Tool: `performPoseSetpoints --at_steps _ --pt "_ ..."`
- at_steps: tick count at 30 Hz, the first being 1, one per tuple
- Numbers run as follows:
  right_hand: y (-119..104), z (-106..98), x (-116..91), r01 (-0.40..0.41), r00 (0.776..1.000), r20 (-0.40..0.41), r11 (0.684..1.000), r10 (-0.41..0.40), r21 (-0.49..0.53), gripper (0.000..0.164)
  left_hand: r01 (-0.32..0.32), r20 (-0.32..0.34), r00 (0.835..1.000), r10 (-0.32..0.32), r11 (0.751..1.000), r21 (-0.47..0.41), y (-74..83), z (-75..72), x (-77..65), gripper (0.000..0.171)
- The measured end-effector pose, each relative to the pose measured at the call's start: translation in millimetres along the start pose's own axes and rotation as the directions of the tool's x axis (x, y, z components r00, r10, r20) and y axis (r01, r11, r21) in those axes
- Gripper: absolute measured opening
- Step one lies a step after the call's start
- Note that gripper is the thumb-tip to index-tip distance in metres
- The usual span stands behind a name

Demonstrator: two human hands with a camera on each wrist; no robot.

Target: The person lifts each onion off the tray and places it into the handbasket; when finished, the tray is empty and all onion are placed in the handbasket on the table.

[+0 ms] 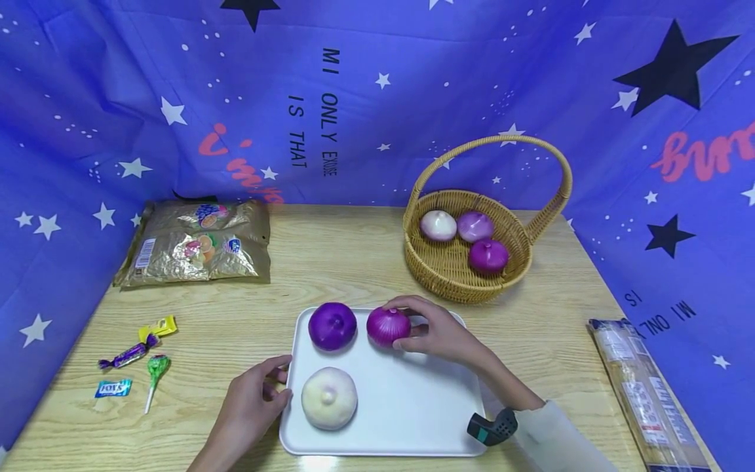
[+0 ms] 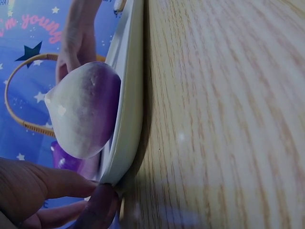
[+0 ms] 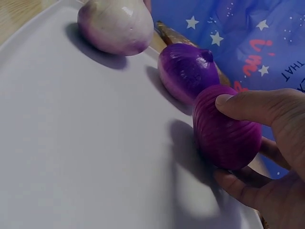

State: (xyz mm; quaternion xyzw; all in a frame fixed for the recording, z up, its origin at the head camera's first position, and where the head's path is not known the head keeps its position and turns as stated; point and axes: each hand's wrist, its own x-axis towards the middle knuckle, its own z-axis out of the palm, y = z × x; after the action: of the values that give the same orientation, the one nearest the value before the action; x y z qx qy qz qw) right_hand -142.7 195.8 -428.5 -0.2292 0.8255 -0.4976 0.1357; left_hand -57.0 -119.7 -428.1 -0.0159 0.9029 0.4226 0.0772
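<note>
My right hand (image 1: 439, 331) holds a magenta onion (image 1: 388, 327) over the far edge of the white tray (image 1: 413, 406), thumb on one side and fingers round the other. In the right wrist view the onion (image 3: 226, 131) casts a shadow on the tray; whether it touches the surface I cannot tell. Just left of it, a dark purple round bulb (image 1: 332, 326) sits on the tray. A white bulb with a purple underside (image 1: 329, 398) lies nearer the front. At the tray's left side my left hand (image 1: 250, 400) pinches the rim between thumb and fingers.
Behind the tray stands a wicker basket (image 1: 436, 278) with a tall handle and three bulbs inside. A gold snack bag (image 1: 197, 246) lies at the back left, with wrapped candies (image 1: 132, 354) and a lollipop (image 1: 157, 367) before it. Clear packaging (image 1: 643, 393) lies far right.
</note>
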Motion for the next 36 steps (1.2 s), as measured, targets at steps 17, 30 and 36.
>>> performPoseSetpoints --at_steps 17,30,36 --pt "-54 -37 3 0.017 0.998 -0.064 1.000 -0.016 0.012 0.055 0.003 -0.005 1.000 -0.003 1.000 -0.001 0.5 -0.9 -1.2 0.049" --pt "-36 -66 9 -0.033 0.992 -0.122 0.985 0.012 -0.171 0.057 -0.006 -0.006 1.000 0.006 1.000 -0.002 0.2 -0.2 -0.4 0.048" --pt "-52 -85 13 -0.047 0.989 -0.140 0.997 0.037 -0.068 0.056 -0.006 -0.008 1.000 0.006 1.000 -0.002 -0.3 -0.1 -0.9 0.048"
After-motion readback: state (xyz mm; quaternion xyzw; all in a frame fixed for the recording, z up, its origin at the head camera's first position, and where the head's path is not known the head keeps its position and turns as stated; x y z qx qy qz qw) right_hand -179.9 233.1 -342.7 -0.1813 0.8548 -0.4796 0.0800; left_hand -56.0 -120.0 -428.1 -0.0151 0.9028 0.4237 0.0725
